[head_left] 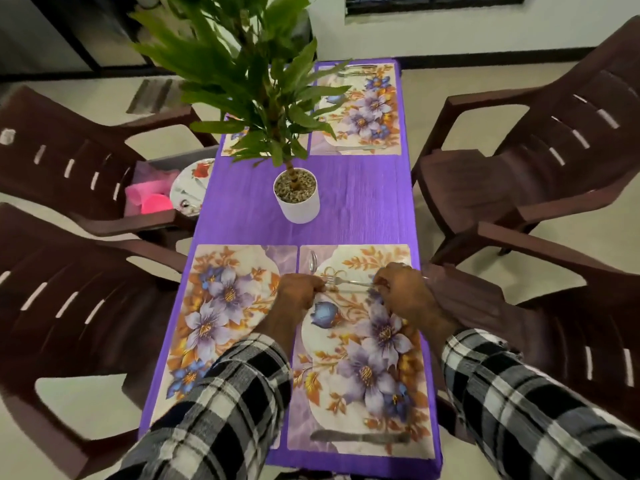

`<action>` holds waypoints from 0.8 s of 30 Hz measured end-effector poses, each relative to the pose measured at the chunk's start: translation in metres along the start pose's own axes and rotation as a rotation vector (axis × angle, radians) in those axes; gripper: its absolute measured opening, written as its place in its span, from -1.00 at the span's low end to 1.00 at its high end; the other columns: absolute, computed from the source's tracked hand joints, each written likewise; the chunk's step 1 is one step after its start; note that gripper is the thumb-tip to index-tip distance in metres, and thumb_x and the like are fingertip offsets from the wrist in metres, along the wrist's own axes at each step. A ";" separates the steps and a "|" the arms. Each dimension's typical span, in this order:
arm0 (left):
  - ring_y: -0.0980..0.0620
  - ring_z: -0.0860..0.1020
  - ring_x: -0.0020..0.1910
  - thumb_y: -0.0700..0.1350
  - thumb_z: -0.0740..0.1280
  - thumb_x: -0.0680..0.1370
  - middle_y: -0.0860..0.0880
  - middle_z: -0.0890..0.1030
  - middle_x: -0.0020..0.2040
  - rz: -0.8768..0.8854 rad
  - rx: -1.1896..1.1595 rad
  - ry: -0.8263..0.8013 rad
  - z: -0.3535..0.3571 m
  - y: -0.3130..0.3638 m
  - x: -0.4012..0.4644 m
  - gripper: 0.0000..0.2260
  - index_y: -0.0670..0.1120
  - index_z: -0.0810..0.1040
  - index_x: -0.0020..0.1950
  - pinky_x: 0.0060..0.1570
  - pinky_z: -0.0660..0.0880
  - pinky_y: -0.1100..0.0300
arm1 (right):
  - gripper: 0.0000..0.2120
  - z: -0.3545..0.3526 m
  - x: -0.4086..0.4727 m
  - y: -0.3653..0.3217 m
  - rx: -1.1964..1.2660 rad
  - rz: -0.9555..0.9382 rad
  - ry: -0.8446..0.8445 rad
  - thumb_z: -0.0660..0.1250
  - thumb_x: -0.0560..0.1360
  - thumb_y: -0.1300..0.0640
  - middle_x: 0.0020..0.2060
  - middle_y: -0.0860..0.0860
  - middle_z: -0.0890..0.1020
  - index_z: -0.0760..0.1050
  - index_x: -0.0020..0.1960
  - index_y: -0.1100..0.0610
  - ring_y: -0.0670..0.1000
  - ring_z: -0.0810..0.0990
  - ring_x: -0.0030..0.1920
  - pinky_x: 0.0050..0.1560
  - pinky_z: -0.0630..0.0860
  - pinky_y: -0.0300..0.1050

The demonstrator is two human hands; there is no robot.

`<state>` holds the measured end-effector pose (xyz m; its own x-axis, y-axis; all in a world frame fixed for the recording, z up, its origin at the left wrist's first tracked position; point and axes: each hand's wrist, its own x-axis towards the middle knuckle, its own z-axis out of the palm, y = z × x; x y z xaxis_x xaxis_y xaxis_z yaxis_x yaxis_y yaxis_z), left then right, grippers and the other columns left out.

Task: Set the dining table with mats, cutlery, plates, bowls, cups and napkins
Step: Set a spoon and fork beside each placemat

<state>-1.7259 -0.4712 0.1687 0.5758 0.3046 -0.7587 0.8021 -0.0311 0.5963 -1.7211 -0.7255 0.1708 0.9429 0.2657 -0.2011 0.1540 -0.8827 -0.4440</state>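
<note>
Four floral mats lie on the purple table (346, 202). Over the near right mat (360, 351) my left hand (298, 292) pinches the tine end of a fork (346, 281). At the fork's handle end, my right hand (405, 292) pinches it too. A spoon (312, 263) lies at that mat's far left corner. Along the mat's near edge rests a knife (360, 437). The near left mat (221, 320) is bare. The far right mat (363, 109) carries cutlery at its far and near edges. Plant leaves mostly hide the far left mat (230, 147).
A potted plant (296, 199) stands mid-table. On the far left chair (69, 161) sit floral plates (192, 185) with cutlery, pink cups (156, 204) and pink napkins (145, 190). Three other brown chairs surround the table, one close by my right arm (519, 306).
</note>
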 end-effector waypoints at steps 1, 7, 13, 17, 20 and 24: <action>0.03 0.44 -0.59 -0.26 0.56 0.46 -0.21 0.69 -0.29 -0.031 -0.018 0.020 0.003 0.003 0.006 -0.87 -0.33 0.71 -0.11 -0.57 0.36 0.25 | -0.86 0.000 0.008 0.001 -0.017 -0.001 0.003 0.45 0.51 0.08 0.01 0.08 0.68 0.70 0.05 0.03 0.23 0.63 0.06 0.08 0.56 0.11; 0.03 0.50 -0.56 -0.28 0.56 0.45 -0.18 0.70 -0.30 -0.057 0.004 0.082 0.019 0.023 0.034 -0.90 -0.32 0.72 -0.11 -0.57 0.37 0.28 | -0.77 0.014 0.051 0.016 -0.119 -0.057 0.064 0.30 0.46 0.02 -0.02 0.08 0.63 0.68 0.01 0.03 0.26 0.62 0.00 -0.01 0.54 0.14; -0.06 0.69 -0.16 -0.04 0.60 0.42 -0.14 0.76 -0.06 0.076 0.213 0.102 0.017 0.027 0.046 -0.73 -0.16 0.75 0.03 -0.01 0.71 0.00 | -0.78 0.014 0.063 0.024 -0.025 -0.074 0.119 0.28 0.54 0.06 -0.06 0.03 0.58 0.72 0.00 -0.02 0.17 0.61 -0.09 -0.08 0.57 0.04; -0.07 0.66 -0.21 0.42 0.32 0.57 -0.05 0.72 -0.19 0.188 0.153 0.287 0.012 0.025 0.036 -0.42 -0.11 0.70 -0.02 -0.07 0.62 0.05 | -0.77 0.017 0.059 0.023 -0.016 -0.047 0.156 0.32 0.55 0.02 0.00 0.04 0.58 0.69 0.11 0.01 0.18 0.59 0.00 0.04 0.57 0.13; -0.07 0.65 -0.18 0.15 0.48 0.61 -0.05 0.72 -0.20 0.211 -0.102 0.147 0.006 0.032 0.031 -0.70 -0.09 0.72 -0.05 -0.08 0.62 0.04 | -0.72 0.016 0.054 0.015 -0.015 -0.017 0.224 0.34 0.53 -0.04 0.03 0.06 0.58 0.67 0.14 0.05 0.19 0.57 0.05 0.07 0.53 0.14; 0.09 0.60 -0.23 0.04 0.55 0.57 0.04 0.69 -0.18 0.226 -0.071 0.061 0.005 0.062 0.021 -0.87 0.01 0.71 -0.08 -0.15 0.55 0.17 | -0.75 0.013 0.054 -0.006 0.200 -0.045 0.245 0.40 0.51 0.02 -0.01 0.04 0.64 0.69 0.10 0.11 0.11 0.60 0.02 0.06 0.54 0.06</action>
<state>-1.6637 -0.4714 0.1885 0.7274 0.3543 -0.5877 0.6394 -0.0388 0.7679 -1.6753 -0.7008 0.1515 0.9832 0.1802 0.0280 0.1590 -0.7722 -0.6151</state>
